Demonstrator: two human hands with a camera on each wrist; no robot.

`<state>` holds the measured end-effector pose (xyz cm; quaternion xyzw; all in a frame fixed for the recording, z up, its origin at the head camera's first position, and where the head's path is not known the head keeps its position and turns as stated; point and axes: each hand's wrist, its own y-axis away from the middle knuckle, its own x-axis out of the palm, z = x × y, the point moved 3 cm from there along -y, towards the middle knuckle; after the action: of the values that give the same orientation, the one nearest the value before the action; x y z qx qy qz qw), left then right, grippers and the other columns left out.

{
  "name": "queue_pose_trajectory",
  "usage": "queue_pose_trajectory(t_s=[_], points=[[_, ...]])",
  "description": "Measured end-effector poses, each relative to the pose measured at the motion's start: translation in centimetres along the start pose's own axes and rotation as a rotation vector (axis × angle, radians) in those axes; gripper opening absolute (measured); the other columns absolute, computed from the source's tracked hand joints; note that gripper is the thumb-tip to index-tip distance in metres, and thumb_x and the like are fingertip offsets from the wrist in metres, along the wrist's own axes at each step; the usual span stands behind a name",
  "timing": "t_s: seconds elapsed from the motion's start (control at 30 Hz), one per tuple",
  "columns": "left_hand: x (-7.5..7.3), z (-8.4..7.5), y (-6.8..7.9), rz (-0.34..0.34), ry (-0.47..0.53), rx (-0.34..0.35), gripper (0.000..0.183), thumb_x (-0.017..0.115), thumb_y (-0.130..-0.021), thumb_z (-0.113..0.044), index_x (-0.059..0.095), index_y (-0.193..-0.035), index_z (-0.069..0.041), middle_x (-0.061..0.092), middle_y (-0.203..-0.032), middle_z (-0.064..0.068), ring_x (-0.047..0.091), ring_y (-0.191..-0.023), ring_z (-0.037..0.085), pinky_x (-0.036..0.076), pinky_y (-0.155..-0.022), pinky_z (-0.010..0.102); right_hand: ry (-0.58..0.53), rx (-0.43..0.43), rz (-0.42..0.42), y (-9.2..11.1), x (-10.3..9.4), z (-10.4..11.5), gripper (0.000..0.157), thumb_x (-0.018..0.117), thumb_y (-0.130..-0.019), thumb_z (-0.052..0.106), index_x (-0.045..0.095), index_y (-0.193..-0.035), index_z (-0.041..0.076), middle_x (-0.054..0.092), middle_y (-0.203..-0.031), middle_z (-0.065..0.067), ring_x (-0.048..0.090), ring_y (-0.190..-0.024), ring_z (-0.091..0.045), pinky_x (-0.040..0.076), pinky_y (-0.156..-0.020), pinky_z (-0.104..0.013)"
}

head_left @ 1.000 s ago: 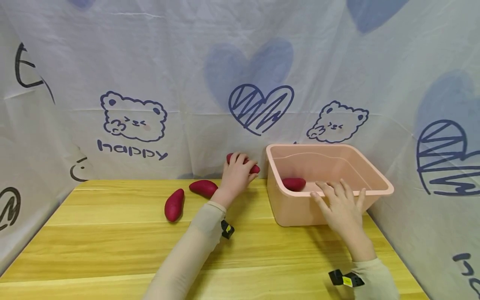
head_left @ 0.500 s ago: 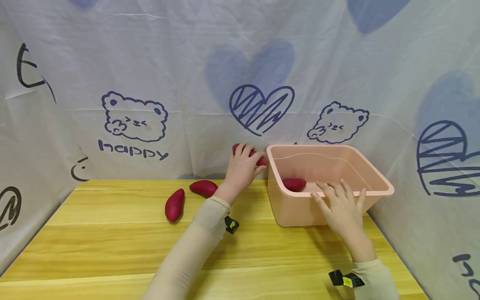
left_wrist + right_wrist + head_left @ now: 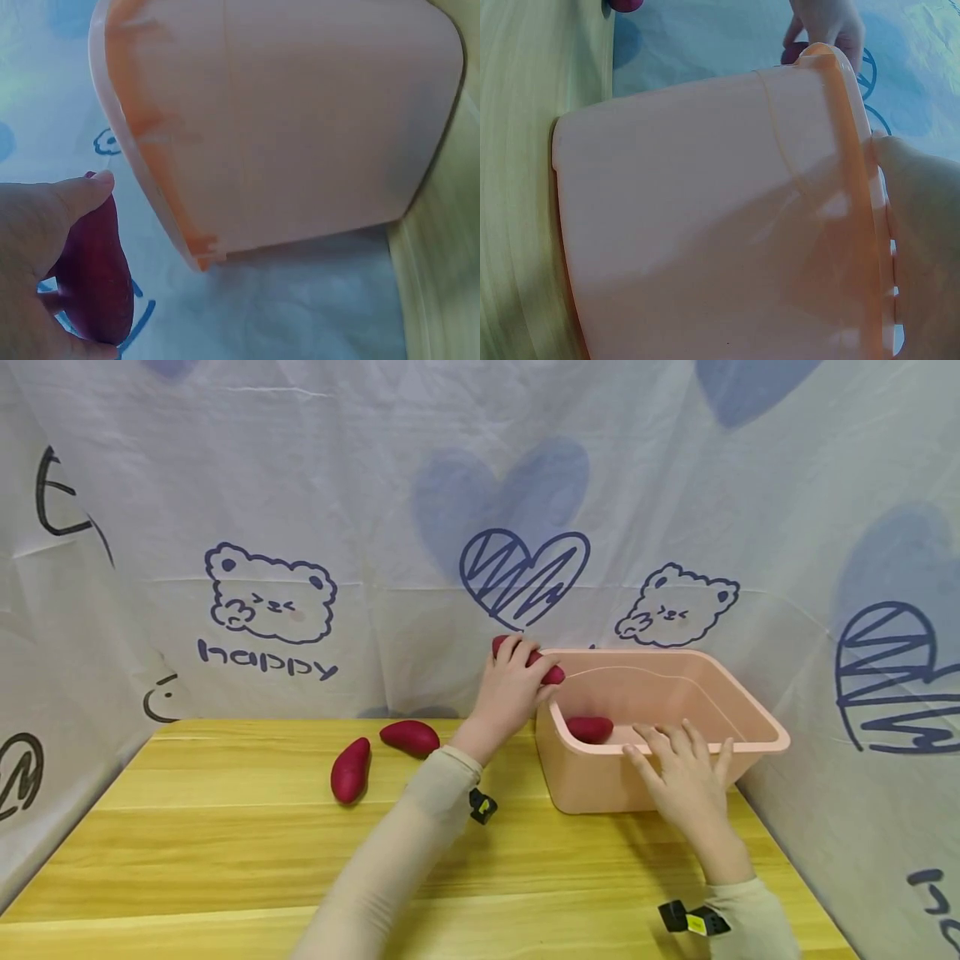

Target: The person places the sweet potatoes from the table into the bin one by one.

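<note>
My left hand (image 3: pixel 512 687) holds a dark red sweet potato (image 3: pixel 553 675) at the left rim of a pink plastic bin (image 3: pixel 600 783), above the table. In the left wrist view, the thumb and fingers grip that sweet potato (image 3: pixel 97 274) beside the bin's outer wall (image 3: pixel 300 127). Another sweet potato (image 3: pixel 590 729) lies inside the bin on its left side. My right hand (image 3: pixel 686 777) rests at the near rim, its fingers spread and reaching over the edge. On the table to the left lie two more sweet potatoes, one tilted (image 3: pixel 350 771) and one sideways (image 3: pixel 409 737).
The bin stands at the right of a yellow wood-grain table (image 3: pixel 225 843). A white cloth (image 3: pixel 397 610) with blue hearts and bears hangs close behind the table and along its sides. A small black device (image 3: pixel 693 918) sits at the right wrist.
My left hand has moved right and up with the sweet potato, from the table's back edge to the bin's left rim. The right hand has stayed in place.
</note>
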<state>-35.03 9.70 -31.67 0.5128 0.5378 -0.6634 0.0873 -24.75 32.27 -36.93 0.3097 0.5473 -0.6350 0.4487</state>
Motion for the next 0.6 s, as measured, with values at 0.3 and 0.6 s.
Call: queue_pose_trajectory(t_s=[0.3,0.6], points=[[0.4,-1.8,-0.5,0.014,-0.007,0.042,0.035,0.063,-0.093,-0.039,0.061,-0.127,-0.028,0.054,-0.134,0.005,0.036,-0.139,0.032,0.039,-0.107,0.06,-0.001,-0.002,-0.004,-0.1,0.0,0.0,0.056,0.035,-0.1,0.057,0.051,-0.138,0.02,0.045,-0.143,-0.017,0.024,-0.141,-0.046,-0.008,-0.11,-0.074],[1.3,-3.0,-1.1,0.052,-0.022,0.045,0.036,0.061,-0.095,-0.041,0.06,-0.129,-0.03,0.053,-0.138,0.004,0.035,-0.14,0.03,0.038,-0.108,0.059,0.003,0.004,0.001,-0.1,0.0,0.0,0.057,0.034,-0.1,0.058,0.051,-0.138,0.02,0.045,-0.143,-0.017,0.024,-0.141,-0.046,-0.008,-0.109,-0.075]])
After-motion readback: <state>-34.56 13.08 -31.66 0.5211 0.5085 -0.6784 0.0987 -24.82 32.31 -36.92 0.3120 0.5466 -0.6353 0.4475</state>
